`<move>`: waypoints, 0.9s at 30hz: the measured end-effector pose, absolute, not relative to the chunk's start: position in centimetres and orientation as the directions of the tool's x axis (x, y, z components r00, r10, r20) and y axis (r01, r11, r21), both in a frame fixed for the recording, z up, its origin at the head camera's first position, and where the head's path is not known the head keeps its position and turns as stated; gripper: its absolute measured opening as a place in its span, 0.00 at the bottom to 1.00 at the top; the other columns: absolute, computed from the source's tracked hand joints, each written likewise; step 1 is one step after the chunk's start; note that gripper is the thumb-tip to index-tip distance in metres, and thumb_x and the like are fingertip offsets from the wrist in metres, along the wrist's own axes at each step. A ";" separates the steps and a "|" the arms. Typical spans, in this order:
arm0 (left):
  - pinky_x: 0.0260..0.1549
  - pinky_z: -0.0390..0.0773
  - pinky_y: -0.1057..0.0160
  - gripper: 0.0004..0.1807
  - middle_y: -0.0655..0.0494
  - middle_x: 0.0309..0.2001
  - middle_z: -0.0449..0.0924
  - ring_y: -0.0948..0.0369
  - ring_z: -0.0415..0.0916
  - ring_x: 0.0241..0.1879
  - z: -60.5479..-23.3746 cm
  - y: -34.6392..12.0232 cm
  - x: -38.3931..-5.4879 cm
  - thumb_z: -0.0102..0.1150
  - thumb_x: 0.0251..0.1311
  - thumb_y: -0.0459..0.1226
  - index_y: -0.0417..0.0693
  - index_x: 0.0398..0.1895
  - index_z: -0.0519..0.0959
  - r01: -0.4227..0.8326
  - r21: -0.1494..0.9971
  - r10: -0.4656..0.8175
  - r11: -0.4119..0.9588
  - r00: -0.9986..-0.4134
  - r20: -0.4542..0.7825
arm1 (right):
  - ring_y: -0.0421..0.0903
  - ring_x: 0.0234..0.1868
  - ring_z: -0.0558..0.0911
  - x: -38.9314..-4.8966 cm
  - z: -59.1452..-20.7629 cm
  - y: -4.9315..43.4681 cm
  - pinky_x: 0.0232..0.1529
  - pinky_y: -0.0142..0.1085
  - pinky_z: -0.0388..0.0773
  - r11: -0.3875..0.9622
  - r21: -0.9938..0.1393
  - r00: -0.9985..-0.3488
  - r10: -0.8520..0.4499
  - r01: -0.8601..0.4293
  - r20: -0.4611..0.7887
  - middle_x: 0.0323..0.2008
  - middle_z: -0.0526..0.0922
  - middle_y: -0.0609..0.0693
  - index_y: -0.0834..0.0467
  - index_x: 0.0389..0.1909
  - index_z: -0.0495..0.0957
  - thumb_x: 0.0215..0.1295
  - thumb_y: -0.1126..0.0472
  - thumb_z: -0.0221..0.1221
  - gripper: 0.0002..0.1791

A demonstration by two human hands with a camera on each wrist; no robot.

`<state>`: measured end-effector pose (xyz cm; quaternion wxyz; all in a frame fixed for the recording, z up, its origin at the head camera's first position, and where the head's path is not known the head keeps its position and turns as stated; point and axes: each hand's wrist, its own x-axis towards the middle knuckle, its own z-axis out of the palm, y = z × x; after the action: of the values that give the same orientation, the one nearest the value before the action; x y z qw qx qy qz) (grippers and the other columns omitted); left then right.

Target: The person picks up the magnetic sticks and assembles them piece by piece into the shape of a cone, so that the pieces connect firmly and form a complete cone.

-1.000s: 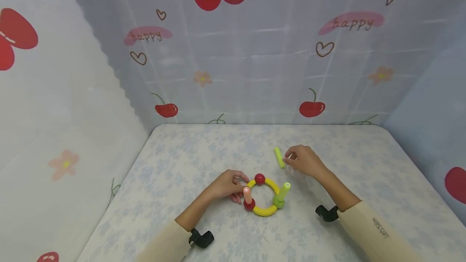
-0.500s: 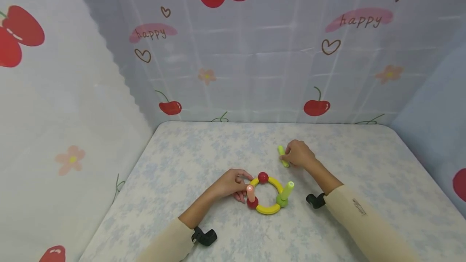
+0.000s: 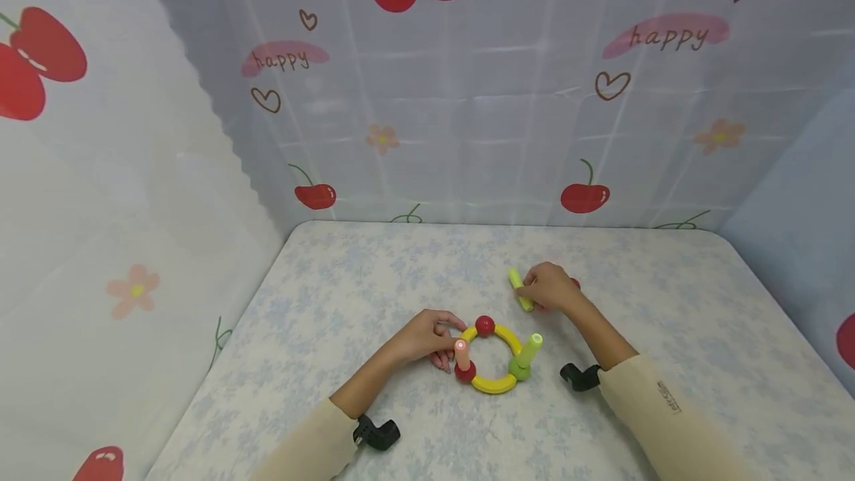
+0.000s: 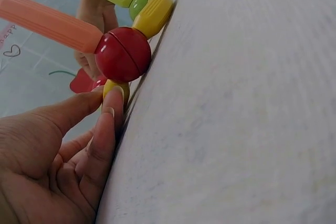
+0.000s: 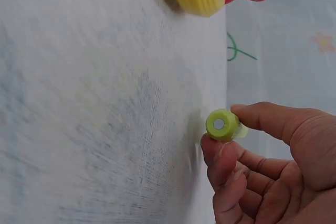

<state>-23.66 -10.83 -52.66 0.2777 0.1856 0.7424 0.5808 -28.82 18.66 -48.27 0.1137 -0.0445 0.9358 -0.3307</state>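
My left hand [image 3: 422, 336] pinches a yellow curved piece [image 4: 119, 91] of a toy ring between thumb and fingers. The ring has yellow arcs [image 3: 494, 386], a far red ball [image 3: 485, 326], a near red ball [image 4: 124, 54] and a green ball [image 3: 519, 369]. An orange rod [image 4: 50, 22] sticks out of the near red ball, and a light-green rod [image 3: 532, 349] out of the green one. Beyond the ring, my right hand [image 3: 549, 286] pinches a separate light-green rod [image 5: 223, 124]. Its end, with a pale round spot in the middle, faces the right wrist camera.
The ring lies on a table [image 3: 374, 266] with a pale blue floral cover. A small red thing [image 3: 576, 283] shows partly behind my right hand. Cherry-print curtains [image 3: 454, 117] stand at the back and left edges.
My right hand moved left from beside the loose light-green rod and now pinches it. My left hand stays at the ring. The head view has shifted slightly.
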 end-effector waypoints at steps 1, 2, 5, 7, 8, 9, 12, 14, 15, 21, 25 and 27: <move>0.18 0.83 0.64 0.14 0.46 0.23 0.82 0.57 0.83 0.18 -52.7 -10.8 -23.7 0.64 0.68 0.32 0.41 0.54 0.80 -0.043 0.965 0.595 0.260 -0.780 -0.195 | 0.43 0.17 0.76 -28.5 -48.2 18.7 0.20 0.33 0.74 0.771 -0.637 -0.972 -0.152 -0.004 -0.178 0.20 0.80 0.51 0.66 0.39 0.82 0.65 0.56 0.68 0.15; 0.18 0.82 0.64 0.14 0.46 0.23 0.82 0.57 0.82 0.18 -52.7 -10.8 -23.6 0.63 0.68 0.32 0.42 0.54 0.80 -0.038 0.964 0.592 0.262 -0.782 -0.192 | 0.44 0.18 0.77 -28.3 -48.1 18.7 0.20 0.33 0.75 0.766 -0.643 -0.974 -0.150 -0.004 -0.172 0.21 0.80 0.51 0.66 0.40 0.82 0.65 0.56 0.68 0.16; 0.17 0.82 0.64 0.14 0.46 0.22 0.82 0.57 0.82 0.17 -52.7 -10.6 -23.6 0.63 0.67 0.31 0.42 0.54 0.80 -0.030 0.961 0.581 0.274 -0.791 -0.190 | 0.45 0.18 0.77 -27.4 -47.9 18.7 0.21 0.34 0.75 0.755 -0.656 -0.976 -0.137 0.007 -0.168 0.23 0.80 0.52 0.66 0.42 0.81 0.65 0.55 0.68 0.17; 0.17 0.82 0.64 0.14 0.46 0.22 0.82 0.57 0.82 0.17 -52.8 -10.5 -23.5 0.63 0.67 0.31 0.42 0.54 0.80 -0.030 0.960 0.574 0.279 -0.796 -0.192 | 0.46 0.19 0.77 -27.0 -47.9 18.7 0.21 0.34 0.74 0.745 -0.667 -0.977 -0.131 0.013 -0.166 0.24 0.80 0.52 0.65 0.42 0.81 0.65 0.55 0.68 0.16; 0.17 0.82 0.64 0.14 0.46 0.22 0.82 0.57 0.82 0.17 -52.8 -10.5 -23.5 0.63 0.66 0.30 0.42 0.54 0.80 -0.032 0.960 0.571 0.279 -0.798 -0.193 | 0.47 0.19 0.77 -26.8 -47.9 18.7 0.21 0.34 0.74 0.739 -0.674 -0.978 -0.133 0.011 -0.161 0.24 0.80 0.52 0.65 0.42 0.80 0.66 0.55 0.68 0.16; 0.17 0.82 0.64 0.14 0.46 0.22 0.82 0.57 0.82 0.17 -52.8 -10.5 -23.5 0.63 0.66 0.30 0.42 0.54 0.80 -0.034 0.960 0.569 0.278 -0.800 -0.193 | 0.47 0.20 0.78 -26.7 -48.0 18.6 0.22 0.34 0.74 0.730 -0.683 -0.979 -0.130 0.012 -0.156 0.25 0.81 0.51 0.65 0.42 0.80 0.66 0.55 0.68 0.16; 0.16 0.82 0.64 0.14 0.46 0.22 0.82 0.56 0.81 0.16 -52.7 -10.5 -23.4 0.63 0.66 0.30 0.41 0.53 0.80 -0.039 0.961 0.564 0.274 -0.803 -0.193 | 0.49 0.21 0.79 -26.4 -48.3 18.6 0.22 0.35 0.74 0.703 -0.712 -0.983 -0.132 -0.002 -0.127 0.26 0.82 0.51 0.64 0.43 0.80 0.66 0.56 0.68 0.15; 0.16 0.81 0.64 0.13 0.45 0.22 0.82 0.56 0.81 0.16 -52.6 -10.5 -23.3 0.63 0.66 0.30 0.41 0.53 0.80 -0.041 0.961 0.561 0.273 -0.805 -0.194 | 0.49 0.21 0.79 -26.2 -48.5 18.5 0.23 0.36 0.74 0.687 -0.726 -0.984 -0.142 -0.018 -0.110 0.27 0.83 0.50 0.63 0.43 0.80 0.66 0.56 0.68 0.15; 0.16 0.81 0.64 0.13 0.45 0.22 0.82 0.56 0.81 0.16 -52.5 -10.5 -23.3 0.63 0.66 0.31 0.41 0.53 0.80 -0.044 0.961 0.559 0.272 -0.806 -0.195 | 0.49 0.22 0.80 -26.2 -48.6 18.5 0.24 0.36 0.75 0.680 -0.733 -0.984 -0.143 -0.022 -0.103 0.28 0.83 0.50 0.62 0.43 0.81 0.66 0.56 0.68 0.14; 0.16 0.81 0.65 0.13 0.46 0.22 0.81 0.57 0.81 0.16 -52.3 -10.4 -23.1 0.64 0.66 0.31 0.41 0.53 0.81 -0.068 0.959 0.543 0.274 -0.813 -0.212 | 0.50 0.22 0.80 -25.7 -48.7 18.1 0.23 0.37 0.75 0.658 -0.750 -0.981 -0.185 -0.073 -0.066 0.27 0.84 0.49 0.61 0.41 0.81 0.66 0.57 0.68 0.11; 0.16 0.81 0.65 0.13 0.46 0.22 0.81 0.57 0.81 0.16 -52.3 -10.4 -23.0 0.64 0.66 0.31 0.41 0.53 0.81 -0.063 0.961 0.543 0.271 -0.814 -0.207 | 0.52 0.21 0.81 -25.5 -48.4 18.0 0.21 0.36 0.75 0.644 -0.757 -0.977 -0.210 -0.111 -0.036 0.27 0.84 0.49 0.61 0.40 0.81 0.66 0.58 0.68 0.11; 0.16 0.81 0.65 0.14 0.46 0.22 0.81 0.57 0.81 0.16 -52.3 -10.4 -23.0 0.64 0.65 0.31 0.40 0.53 0.81 -0.058 0.961 0.544 0.270 -0.814 -0.202 | 0.51 0.22 0.81 -25.4 -48.3 18.1 0.22 0.36 0.77 0.634 -0.762 -0.975 -0.219 -0.129 -0.017 0.29 0.84 0.50 0.62 0.40 0.81 0.65 0.59 0.69 0.11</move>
<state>-23.03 -10.41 -52.32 0.2586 0.1615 0.7538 0.5821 -25.35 18.06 -48.29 0.0542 -0.0966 0.9023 -0.4167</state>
